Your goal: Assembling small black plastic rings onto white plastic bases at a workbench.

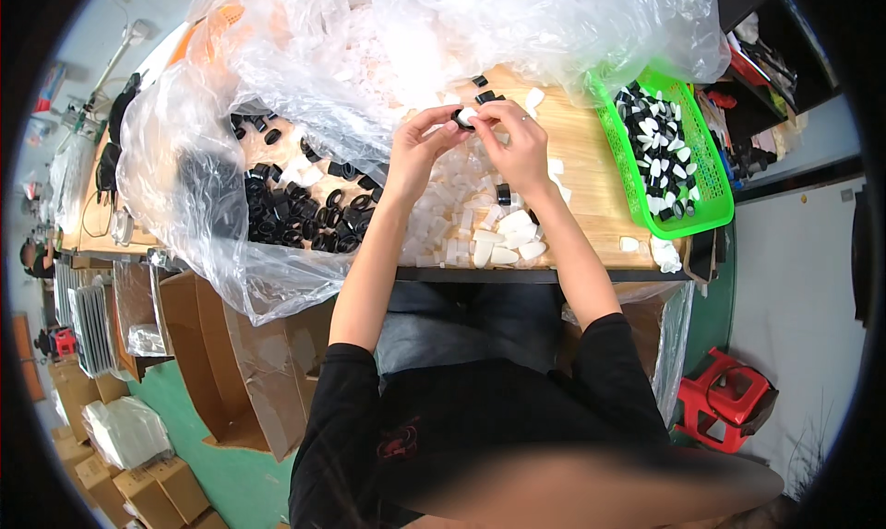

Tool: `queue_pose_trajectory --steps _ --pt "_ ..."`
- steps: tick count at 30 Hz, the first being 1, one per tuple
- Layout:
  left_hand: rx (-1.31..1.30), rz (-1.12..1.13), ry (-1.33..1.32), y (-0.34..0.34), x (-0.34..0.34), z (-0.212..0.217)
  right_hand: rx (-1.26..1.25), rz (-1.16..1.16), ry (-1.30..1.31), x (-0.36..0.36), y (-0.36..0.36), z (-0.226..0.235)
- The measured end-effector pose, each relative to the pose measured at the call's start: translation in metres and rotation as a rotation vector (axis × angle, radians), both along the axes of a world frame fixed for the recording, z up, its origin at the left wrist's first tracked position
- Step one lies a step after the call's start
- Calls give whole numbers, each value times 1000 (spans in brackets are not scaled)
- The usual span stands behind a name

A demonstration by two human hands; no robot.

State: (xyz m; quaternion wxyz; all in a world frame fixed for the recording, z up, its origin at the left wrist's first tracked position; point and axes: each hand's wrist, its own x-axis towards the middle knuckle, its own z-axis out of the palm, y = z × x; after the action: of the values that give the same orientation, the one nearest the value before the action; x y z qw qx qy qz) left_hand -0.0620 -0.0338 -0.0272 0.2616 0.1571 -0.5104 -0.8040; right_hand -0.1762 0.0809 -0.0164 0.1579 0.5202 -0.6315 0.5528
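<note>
Over the middle of the table, my left hand [420, 151] and my right hand [517, 146] meet at the fingertips. Between them they pinch a small black ring-shaped part with a white piece [467, 115] at it; whether the two are joined I cannot tell. Both hands are closed. Beneath my wrists lies a spread of translucent plastic pieces [443, 206], with white rounded caps [503, 238] at the near edge. A loose black part [503, 194] stands by my right wrist. Many black rings [305, 211] are heaped to the left, on clear plastic.
A green basket [637, 188] holding black-and-white parts stands on the table's right. Large clear plastic bags [517, 22] cover the far side and left. Below are an open cardboard box [217, 363] at left and a red stool [724, 395] at right.
</note>
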Motion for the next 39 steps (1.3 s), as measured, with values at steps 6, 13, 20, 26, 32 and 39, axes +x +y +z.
queue_pose_trajectory --steps 6,13,20,26,32,39 --pt "-12 -16 18 -2 1 -3 -10 -33 70 2 0 2" --pt "-37 15 4 0 1 -1 17 18 0 2 0 -1" --pt "-92 83 50 -2 0 -5 106 58 -99 7 -2 3" --pt "-222 102 90 1 -2 -2 126 190 -482 7 -1 -1" --pt "-302 180 47 -4 -2 -8 -18 148 -467 10 -2 0" --pt "-119 39 80 -7 0 0 -19 113 -422 7 1 5"
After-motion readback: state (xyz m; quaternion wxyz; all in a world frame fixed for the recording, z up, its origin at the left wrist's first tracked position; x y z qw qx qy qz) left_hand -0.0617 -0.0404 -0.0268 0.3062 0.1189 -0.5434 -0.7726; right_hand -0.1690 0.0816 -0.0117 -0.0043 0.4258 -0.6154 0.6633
